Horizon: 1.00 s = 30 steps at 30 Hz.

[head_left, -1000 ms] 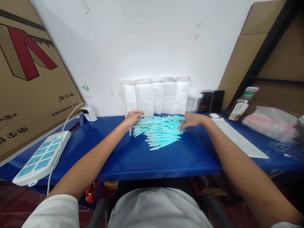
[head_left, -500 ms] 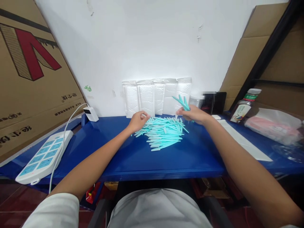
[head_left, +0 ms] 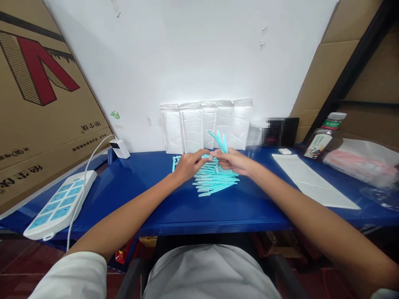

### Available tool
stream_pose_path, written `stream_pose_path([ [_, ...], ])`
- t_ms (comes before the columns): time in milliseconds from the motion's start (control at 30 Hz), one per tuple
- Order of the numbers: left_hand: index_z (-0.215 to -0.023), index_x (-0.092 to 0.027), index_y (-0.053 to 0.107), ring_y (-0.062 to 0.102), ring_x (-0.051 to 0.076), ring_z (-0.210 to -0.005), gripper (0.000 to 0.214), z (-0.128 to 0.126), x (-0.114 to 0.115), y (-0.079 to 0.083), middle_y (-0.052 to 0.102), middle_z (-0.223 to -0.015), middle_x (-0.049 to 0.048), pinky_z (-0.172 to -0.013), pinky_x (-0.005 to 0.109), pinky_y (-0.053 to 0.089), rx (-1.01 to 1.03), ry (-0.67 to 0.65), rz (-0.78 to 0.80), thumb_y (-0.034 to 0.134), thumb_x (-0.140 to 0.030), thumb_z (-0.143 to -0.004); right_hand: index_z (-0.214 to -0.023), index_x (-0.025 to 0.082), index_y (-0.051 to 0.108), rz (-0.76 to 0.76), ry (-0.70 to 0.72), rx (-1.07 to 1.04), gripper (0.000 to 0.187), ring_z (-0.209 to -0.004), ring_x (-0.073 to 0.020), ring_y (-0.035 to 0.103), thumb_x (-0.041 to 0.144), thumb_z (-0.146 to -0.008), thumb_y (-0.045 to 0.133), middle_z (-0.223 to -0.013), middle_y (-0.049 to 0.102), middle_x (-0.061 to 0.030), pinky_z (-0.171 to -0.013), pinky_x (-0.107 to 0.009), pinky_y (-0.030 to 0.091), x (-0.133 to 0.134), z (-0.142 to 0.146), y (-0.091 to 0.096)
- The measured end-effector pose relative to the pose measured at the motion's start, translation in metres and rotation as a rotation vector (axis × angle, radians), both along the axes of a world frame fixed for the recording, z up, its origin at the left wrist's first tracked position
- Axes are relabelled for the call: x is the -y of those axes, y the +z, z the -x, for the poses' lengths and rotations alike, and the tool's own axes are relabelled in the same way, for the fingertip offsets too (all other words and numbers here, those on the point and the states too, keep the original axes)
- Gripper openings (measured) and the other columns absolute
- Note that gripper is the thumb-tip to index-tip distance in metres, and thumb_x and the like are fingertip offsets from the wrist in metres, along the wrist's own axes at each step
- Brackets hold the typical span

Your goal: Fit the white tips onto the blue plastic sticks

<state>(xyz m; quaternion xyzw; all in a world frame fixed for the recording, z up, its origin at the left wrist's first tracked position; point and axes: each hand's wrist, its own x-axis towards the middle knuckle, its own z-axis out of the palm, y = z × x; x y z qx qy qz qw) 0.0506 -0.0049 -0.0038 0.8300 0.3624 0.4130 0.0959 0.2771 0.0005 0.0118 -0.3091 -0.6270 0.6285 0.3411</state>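
Several slim turquoise plastic sticks (head_left: 222, 143) stick up out of my right hand (head_left: 232, 160), which is closed round their lower parts. My left hand (head_left: 188, 166) has thumb and forefinger pinched together and meets the right fingertips; what lies in that pinch, if anything, is too small to make out. Beneath both hands spreads a pile of matching turquoise sticks with paler ends (head_left: 215, 182), partly hidden by the fingers. Some of the pile shows to the left, behind my left hand.
White padded mailers (head_left: 191, 128) lean on the wall behind the pile, beside a clear jar (head_left: 255, 135). One more mailer (head_left: 314, 182) lies flat at right, near a bottle (head_left: 322, 139) and a plastic bag (head_left: 361, 164). A power strip (head_left: 60, 205) sits on the blue table (head_left: 187, 211).
My right hand has come left and down with the sticks, over the pile. My left hand has moved slightly right, so the fingertips now meet.
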Motion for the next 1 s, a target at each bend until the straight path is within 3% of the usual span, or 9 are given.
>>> stream_pose_path([
  [267, -0.104, -0.021, 0.072, 0.038, 0.015, -0.058, 0.03, -0.002, -0.004, 0.002, 0.044, -0.062, -0.004, -0.064, 0.026, 0.031, 0.003, -0.042, 0.091, 0.056, -0.046, -0.099, -0.093, 0.019, 0.06, -0.073, -0.072, 0.067, 0.053, -0.05, -0.0071, 0.014, 0.069, -0.082, 0.075, -0.059, 0.017, 0.0116, -0.046, -0.025, 0.01, 0.001, 0.008, -0.008],
  [400, -0.095, -0.02, 0.061, 0.046, 0.014, -0.059, 0.032, 0.005, -0.015, 0.002, 0.052, -0.062, -0.0035, -0.065, 0.025, 0.036, 0.029, -0.091, 0.151, 0.044, -0.046, -0.105, -0.093, 0.021, 0.056, -0.077, -0.154, 0.046, 0.056, -0.048, -0.0073, 0.013, 0.076, -0.087, 0.062, -0.058, 0.019, 0.0112, -0.044, -0.024, 0.008, -0.006, 0.001, -0.005],
  [533, -0.082, -0.021, 0.05, 0.049, 0.014, -0.058, 0.038, 0.015, -0.03, -0.002, 0.052, -0.059, -0.0027, -0.066, 0.024, 0.039, 0.028, -0.141, 0.212, 0.036, -0.045, -0.107, -0.082, 0.021, 0.051, -0.097, -0.187, 0.043, 0.051, -0.047, -0.0067, 0.015, 0.07, -0.087, 0.068, -0.058, 0.022, 0.0104, -0.044, -0.024, 0.009, -0.016, -0.014, -0.002],
  [767, -0.072, -0.02, 0.049, 0.04, 0.012, -0.053, 0.046, 0.023, -0.044, -0.002, 0.046, -0.055, -0.0037, -0.058, 0.025, 0.032, -0.034, -0.155, 0.284, 0.038, -0.049, -0.105, -0.085, 0.013, 0.074, -0.347, -0.225, 0.249, 0.054, -0.049, -0.0073, 0.024, 0.068, -0.085, 0.071, -0.055, 0.031, 0.0067, -0.048, -0.026, 0.015, -0.022, -0.037, 0.003],
  [1000, -0.067, -0.019, 0.044, 0.037, 0.011, -0.059, 0.046, 0.025, -0.038, 0.0, 0.042, -0.06, -0.0033, -0.06, 0.025, 0.028, -0.154, -0.21, 0.241, 0.04, -0.044, -0.105, -0.085, 0.011, 0.079, -0.393, -0.2, 0.358, 0.052, -0.049, -0.0069, 0.022, 0.062, -0.089, 0.07, -0.055, 0.028, 0.0065, -0.051, -0.029, 0.013, -0.019, -0.039, 0.007],
])
